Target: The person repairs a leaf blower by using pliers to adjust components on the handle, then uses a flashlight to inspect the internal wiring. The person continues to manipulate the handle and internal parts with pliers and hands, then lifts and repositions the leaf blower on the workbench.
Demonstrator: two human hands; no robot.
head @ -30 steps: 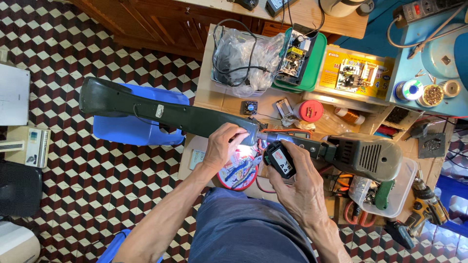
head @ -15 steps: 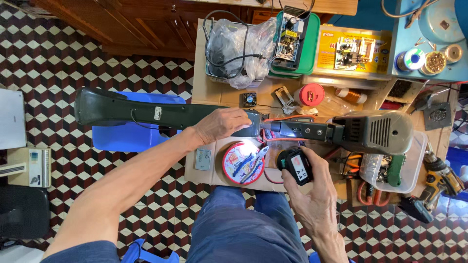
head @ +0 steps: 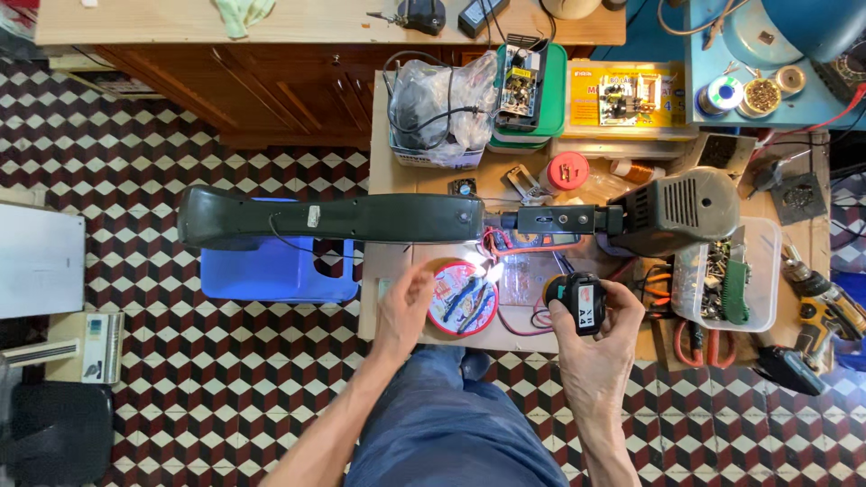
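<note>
Our right hand (head: pixel 603 335) grips a small black battery pack (head: pixel 584 304). Our left hand (head: pixel 403 309) hovers open-fingered beside the round red tin (head: pixel 462 298), under the long dark-green power tool (head: pixel 361 217).

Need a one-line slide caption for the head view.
Right hand holds a small black device; left hand hovers open below a long dark-green power tool on the bench.

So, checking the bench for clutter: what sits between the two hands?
In the head view, a round red tin with pliers lies between left hand and right hand.
</note>
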